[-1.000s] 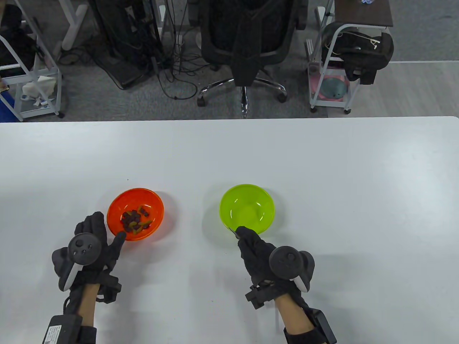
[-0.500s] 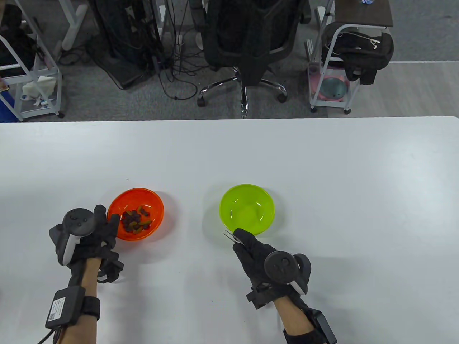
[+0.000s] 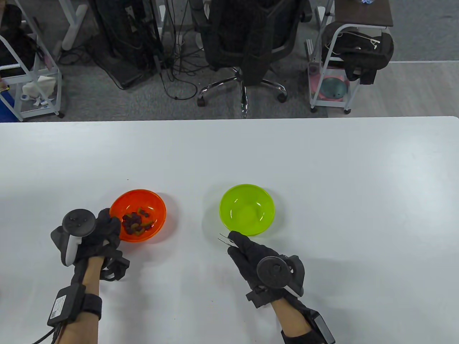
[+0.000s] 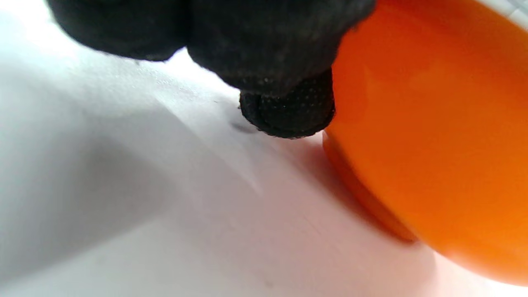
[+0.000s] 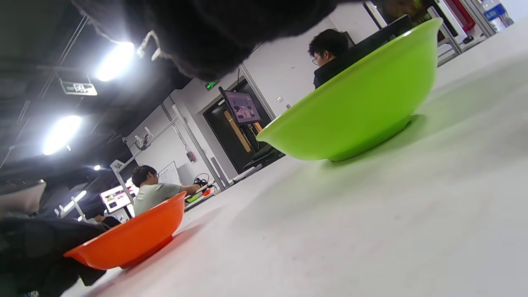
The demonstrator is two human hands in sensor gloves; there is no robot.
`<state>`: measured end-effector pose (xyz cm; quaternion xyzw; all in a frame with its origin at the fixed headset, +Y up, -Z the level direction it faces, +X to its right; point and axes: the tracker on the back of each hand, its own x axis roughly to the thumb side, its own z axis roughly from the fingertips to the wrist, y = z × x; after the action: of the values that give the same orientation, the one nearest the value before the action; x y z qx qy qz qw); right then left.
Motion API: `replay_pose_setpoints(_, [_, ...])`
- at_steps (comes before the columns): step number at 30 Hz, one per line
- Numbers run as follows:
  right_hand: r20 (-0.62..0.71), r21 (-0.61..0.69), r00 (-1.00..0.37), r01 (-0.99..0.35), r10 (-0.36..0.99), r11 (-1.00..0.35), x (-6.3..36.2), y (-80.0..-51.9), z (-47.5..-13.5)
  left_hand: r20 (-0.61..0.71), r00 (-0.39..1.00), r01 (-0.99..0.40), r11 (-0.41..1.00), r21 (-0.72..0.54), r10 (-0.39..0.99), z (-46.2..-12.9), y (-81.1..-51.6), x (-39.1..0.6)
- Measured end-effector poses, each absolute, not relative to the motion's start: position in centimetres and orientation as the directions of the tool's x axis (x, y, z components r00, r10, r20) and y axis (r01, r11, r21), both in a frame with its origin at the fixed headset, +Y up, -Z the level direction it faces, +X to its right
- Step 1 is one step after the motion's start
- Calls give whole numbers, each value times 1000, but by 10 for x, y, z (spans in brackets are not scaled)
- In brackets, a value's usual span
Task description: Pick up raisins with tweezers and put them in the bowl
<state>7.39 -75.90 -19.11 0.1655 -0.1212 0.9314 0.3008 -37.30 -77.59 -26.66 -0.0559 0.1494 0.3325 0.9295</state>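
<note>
An orange bowl (image 3: 157, 209) on the white table holds a heap of dark raisins (image 3: 135, 221). It shows close up in the left wrist view (image 4: 433, 136) and at lower left in the right wrist view (image 5: 132, 239). My left hand (image 3: 104, 229) grips its left rim. A green bowl (image 3: 247, 209) stands to the right, with nothing in it; it also shows in the right wrist view (image 5: 354, 115). My right hand (image 3: 244, 247) holds thin metal tweezers (image 3: 225, 239) just below the green bowl's near-left edge, tips pointing left.
The white table (image 3: 322, 161) stretches wide behind and to the right of the bowls. Beyond its far edge stand an office chair (image 3: 247, 43), cables and two wire carts (image 3: 337, 68).
My left hand turned and closed onto the orange bowl's left rim, and the bowl shifted slightly right. My right hand drew back down-left from the green bowl, baring the tweezer tips.
</note>
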Motion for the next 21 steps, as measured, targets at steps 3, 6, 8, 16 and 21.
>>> replay_pose_setpoints(3, [391, -143, -771, -590, 503, -794, 73, -757, -191, -270, 747, -631, 775, -4, 607, -259, -772, -365])
replay_pose_setpoints(6, [387, -146, -779, -580, 494, -801, 74, -761, -190, -220, 749, -643, 765, -12, 626, -251, -767, -353])
replay_pose_setpoints(8, [393, -159, -787, -567, 475, -808, 73, -759, -188, -185, 759, -636, 771, -12, 624, -245, -764, -345])
replay_pose_setpoints(16, [451, -233, -825, -478, 341, -847, 64, -744, -178, -82, 792, -609, 792, -43, 605, -220, -754, -303])
replay_pose_setpoints(21, [496, -258, -834, -408, 242, -876, 57, -738, -171, -10, 794, -607, 790, -88, 608, -204, -753, -277])
